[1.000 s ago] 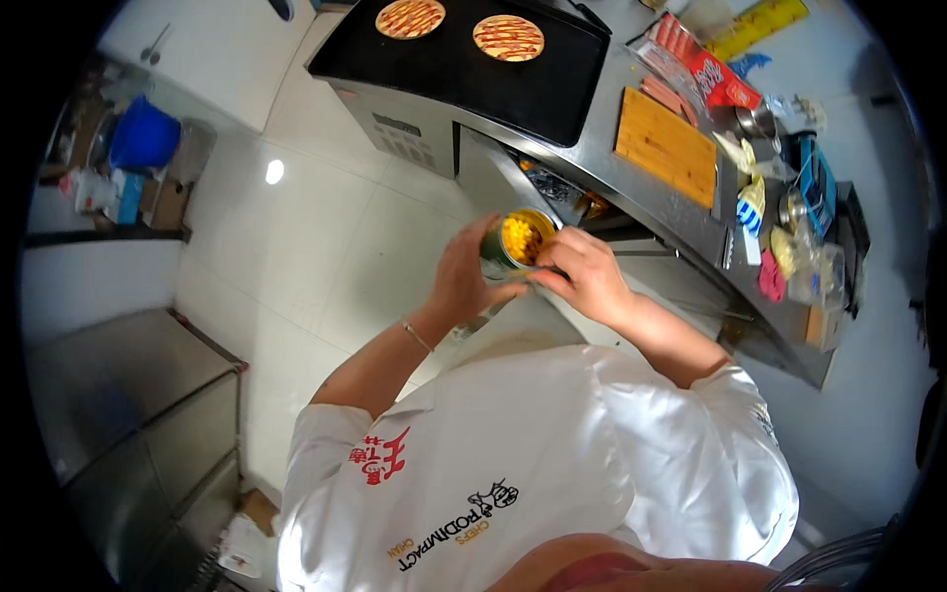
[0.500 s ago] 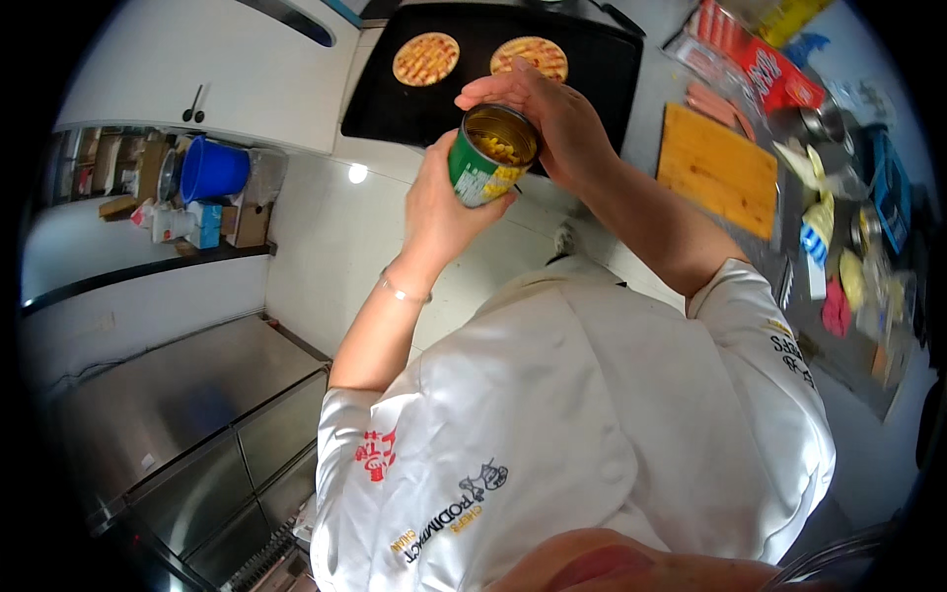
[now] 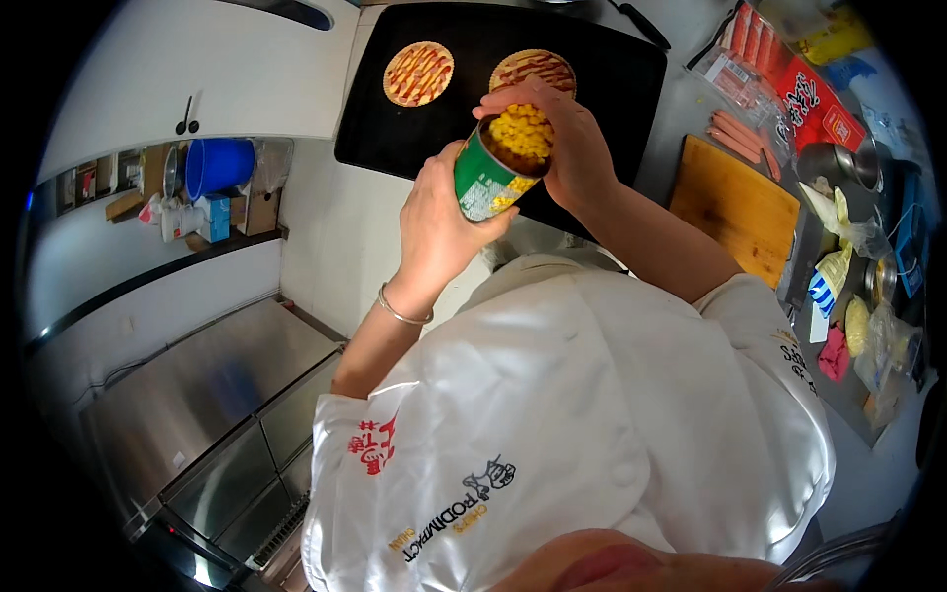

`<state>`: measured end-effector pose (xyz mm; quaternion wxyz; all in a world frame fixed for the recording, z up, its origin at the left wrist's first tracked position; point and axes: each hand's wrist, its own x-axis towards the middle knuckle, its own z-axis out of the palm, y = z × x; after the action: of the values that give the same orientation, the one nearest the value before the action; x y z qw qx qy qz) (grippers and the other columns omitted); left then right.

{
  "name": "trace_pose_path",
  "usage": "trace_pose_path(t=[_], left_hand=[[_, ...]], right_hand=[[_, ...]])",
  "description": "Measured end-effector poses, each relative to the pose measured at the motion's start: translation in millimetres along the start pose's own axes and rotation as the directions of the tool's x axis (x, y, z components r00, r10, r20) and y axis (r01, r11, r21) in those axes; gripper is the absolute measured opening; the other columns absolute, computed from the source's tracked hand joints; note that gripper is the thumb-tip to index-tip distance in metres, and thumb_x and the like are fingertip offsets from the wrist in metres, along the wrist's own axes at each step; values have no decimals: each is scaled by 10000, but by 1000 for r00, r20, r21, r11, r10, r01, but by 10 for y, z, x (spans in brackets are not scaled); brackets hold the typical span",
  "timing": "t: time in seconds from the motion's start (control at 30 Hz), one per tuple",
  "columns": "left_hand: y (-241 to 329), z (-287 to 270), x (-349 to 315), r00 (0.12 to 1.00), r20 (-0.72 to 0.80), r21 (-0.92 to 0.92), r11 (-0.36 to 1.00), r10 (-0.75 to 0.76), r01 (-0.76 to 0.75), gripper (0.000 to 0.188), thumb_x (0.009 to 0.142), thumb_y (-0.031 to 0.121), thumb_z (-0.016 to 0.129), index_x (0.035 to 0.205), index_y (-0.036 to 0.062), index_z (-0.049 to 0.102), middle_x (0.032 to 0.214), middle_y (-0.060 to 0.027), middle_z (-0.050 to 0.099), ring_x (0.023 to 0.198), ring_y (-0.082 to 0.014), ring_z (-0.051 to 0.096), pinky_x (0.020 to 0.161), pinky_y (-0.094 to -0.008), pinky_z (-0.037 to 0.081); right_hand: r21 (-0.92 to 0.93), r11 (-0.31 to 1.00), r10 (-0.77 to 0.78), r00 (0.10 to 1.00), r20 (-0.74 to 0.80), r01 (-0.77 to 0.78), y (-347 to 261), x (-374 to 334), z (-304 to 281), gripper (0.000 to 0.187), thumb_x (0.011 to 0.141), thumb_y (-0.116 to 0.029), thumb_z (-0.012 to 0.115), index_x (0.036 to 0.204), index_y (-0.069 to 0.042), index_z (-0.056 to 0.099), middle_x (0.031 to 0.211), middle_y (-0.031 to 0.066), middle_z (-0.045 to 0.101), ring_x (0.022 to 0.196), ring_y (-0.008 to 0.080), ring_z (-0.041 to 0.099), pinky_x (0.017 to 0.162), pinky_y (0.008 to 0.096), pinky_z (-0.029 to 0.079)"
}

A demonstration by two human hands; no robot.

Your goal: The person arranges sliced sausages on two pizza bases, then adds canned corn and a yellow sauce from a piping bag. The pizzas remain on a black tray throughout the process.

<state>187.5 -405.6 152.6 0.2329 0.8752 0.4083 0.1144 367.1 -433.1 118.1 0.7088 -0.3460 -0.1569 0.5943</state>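
My left hand (image 3: 434, 212) is wrapped around a green open tin can (image 3: 483, 187), which leans toward my other hand. Yellow corn kernels (image 3: 523, 130) are heaped at the can's mouth and against the palm of my right hand (image 3: 580, 148). That right hand is cupped over the can's rim, its fingers curved around the corn. Beyond it, a round pizza (image 3: 533, 71) striped with sauce is partly covered by my fingers. A second pizza (image 3: 418, 74) with the same stripes lies to its left. Both rest on a black baking tray (image 3: 612, 128).
On the counter to the right are a wooden cutting board (image 3: 735, 207), pink sausages (image 3: 735, 136), a red sausage package (image 3: 809, 109), a piping bag (image 3: 831, 271) and metal bowls. A black-handled knife (image 3: 643, 25) lies by the tray's far corner. A blue bucket (image 3: 219, 168) stands at left.
The can has tipped further toward my right hand, and corn has come out of its mouth into the palm. My right hand has curved around the corn. The view has shifted slightly.
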Motion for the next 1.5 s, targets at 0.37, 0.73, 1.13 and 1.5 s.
trace_pose_path(t=[0.37,0.73,1.13,1.5], left_hand=[[-243,-42,605,952,272,-1,990,138,-143,879,698,277,919,1427,67,476,1267,-163,605,1179,-333,632,978,-414,527],[-1882,211,1125,746,299,-238,803,596,-546,898,653,233,955,1377,11,471,1256,-169,634,1149,-369,596,990,-466,467],[-2141,536,1316,780,96,-443,728,618,-522,820,677,193,932,1334,24,471,1307,-157,610,1214,-358,565,1057,-473,442],[-2059,726,1487,927,15,-497,807,376,-319,900,686,277,961,1362,7,432,1345,-181,564,1269,-342,551,1081,-439,452]], right_hand=[[217,971,-38,963,-268,98,67,114,-211,314,1061,-318,530,1083,-55,700,1125,94,732,1122,217,683,1037,381,513],[630,651,71,792,-606,424,1383,755,-99,378,1082,-258,397,1023,20,646,1008,177,687,999,324,672,1002,433,530],[480,662,102,565,-819,576,1504,944,-9,398,1089,-278,330,1122,26,584,1143,211,657,1064,342,676,1009,481,558],[595,639,164,669,-725,488,987,1403,-79,404,1097,-274,371,1196,32,615,1224,141,663,1159,329,650,1041,458,554]])
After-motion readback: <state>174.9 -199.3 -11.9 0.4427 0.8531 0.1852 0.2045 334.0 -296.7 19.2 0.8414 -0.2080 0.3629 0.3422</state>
